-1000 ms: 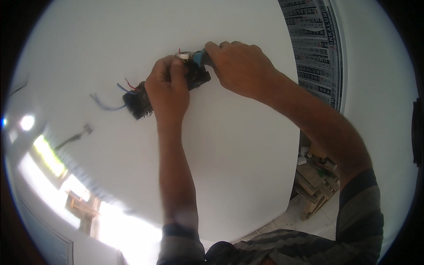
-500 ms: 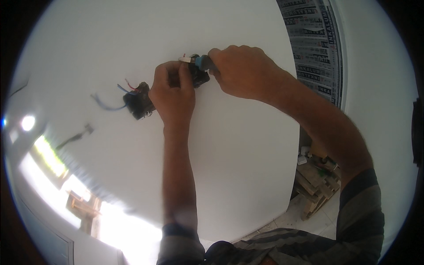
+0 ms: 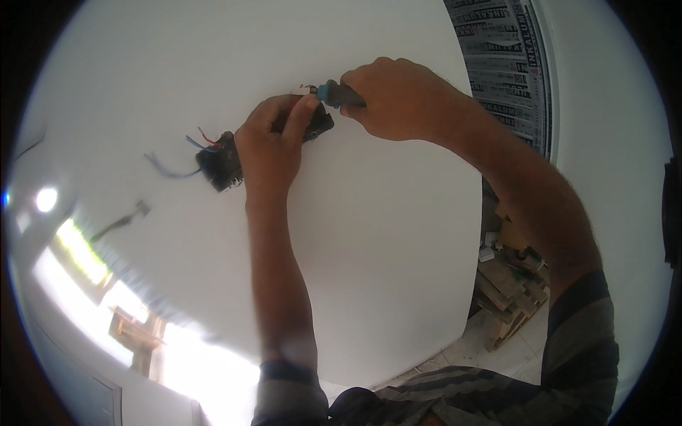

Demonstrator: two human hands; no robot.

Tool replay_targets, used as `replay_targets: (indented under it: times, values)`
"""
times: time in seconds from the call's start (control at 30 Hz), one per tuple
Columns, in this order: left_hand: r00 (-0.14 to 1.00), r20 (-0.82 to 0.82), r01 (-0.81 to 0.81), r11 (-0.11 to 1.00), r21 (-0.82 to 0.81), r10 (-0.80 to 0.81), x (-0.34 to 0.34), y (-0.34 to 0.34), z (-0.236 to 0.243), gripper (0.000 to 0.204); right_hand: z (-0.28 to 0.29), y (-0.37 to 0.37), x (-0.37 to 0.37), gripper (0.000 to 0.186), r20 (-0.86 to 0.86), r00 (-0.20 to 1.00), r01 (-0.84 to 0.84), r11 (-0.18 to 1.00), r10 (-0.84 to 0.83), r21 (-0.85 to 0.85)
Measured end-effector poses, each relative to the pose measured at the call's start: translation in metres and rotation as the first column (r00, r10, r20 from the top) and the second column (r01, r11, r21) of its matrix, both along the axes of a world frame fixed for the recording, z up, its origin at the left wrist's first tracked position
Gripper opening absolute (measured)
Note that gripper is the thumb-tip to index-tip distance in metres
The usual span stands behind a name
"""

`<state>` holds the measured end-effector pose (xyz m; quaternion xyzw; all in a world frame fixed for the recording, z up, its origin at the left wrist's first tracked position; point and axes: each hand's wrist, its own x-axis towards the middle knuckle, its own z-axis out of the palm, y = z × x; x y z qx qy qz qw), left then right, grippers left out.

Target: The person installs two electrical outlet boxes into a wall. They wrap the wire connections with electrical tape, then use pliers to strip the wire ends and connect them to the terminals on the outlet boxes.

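Head view: my right fingers point(image 3: 362, 74) grasp a blue-grey tool point(image 3: 342, 94). Left fingers point(image 3: 301, 117) near its left end, can't tell if pinching; wired black box point(image 3: 220, 163) left.

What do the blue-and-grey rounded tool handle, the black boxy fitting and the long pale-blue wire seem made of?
Tool handle: probably matte plastic or rubber; no metallic shine.
Boxy fitting: likely dull plastic, being dark and mostly unreflective, though blur leaves doubt.
Wire: probably plastic-coated, judging by its colour; core indistinct.
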<state>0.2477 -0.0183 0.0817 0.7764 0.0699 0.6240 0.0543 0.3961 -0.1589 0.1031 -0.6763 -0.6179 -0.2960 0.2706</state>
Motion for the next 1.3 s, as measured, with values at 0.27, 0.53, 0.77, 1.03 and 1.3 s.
replay_targets:
  times: [0.27,0.53,0.77,1.03,1.3]
  values:
    - [0.993,0.097,-0.07,0.997,0.038,0.066,0.008,-0.002,-0.001,0.03,-0.004,0.003,0.005,0.024,-0.02,1.0,0.002,1.0,-0.002,0.021]
    - [0.981,0.176,0.115,0.976,-0.183,-0.082,0.001,-0.015,-0.006,0.021,-0.014,-0.008,0.011,0.025,-0.167,0.983,-0.04,0.969,0.083,0.243]
    - [0.977,-0.103,0.185,0.983,-0.004,-0.185,-0.031,-0.002,-0.014,0.022,-0.057,-0.075,0.028,0.028,-0.637,0.756,-0.122,0.988,0.151,0.09]
    - [0.996,-0.069,-0.05,0.999,-0.014,0.049,-0.015,-0.005,-0.001,0.023,-0.164,-0.108,0.063,0.029,-0.9,0.409,-0.224,0.973,0.153,0.063]
    - [0.973,0.214,-0.03,0.97,-0.24,0.083,0.012,-0.027,0.004,0.026,-0.221,-0.113,0.075,0.026,-0.972,0.201,-0.222,0.972,0.119,0.073]
